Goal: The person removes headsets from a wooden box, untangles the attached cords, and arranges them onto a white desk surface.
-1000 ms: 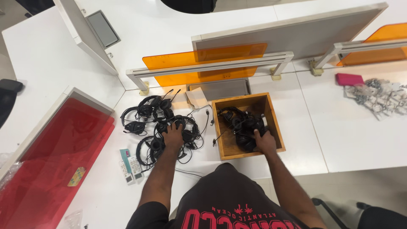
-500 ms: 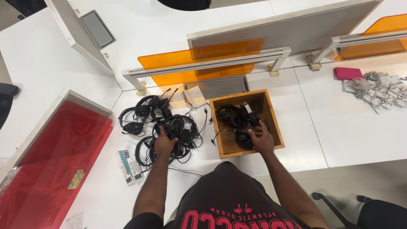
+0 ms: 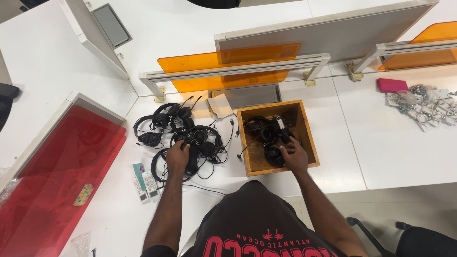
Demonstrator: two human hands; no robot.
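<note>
Open-plan office, white desks [image 3: 390, 152] joined in rows, orange [image 3: 228, 66] and red [image 3: 62, 162] translucent divider screens, desk cable hatches [image 3: 110, 24]

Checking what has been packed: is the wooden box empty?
No, the wooden box holds black headsets, and the right hand rests on them.

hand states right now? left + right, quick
Left hand: closed on a black headset in the pile on the desk.
Right hand: inside the wooden box, fingers on the headsets in the box; grip cannot be told.
</note>
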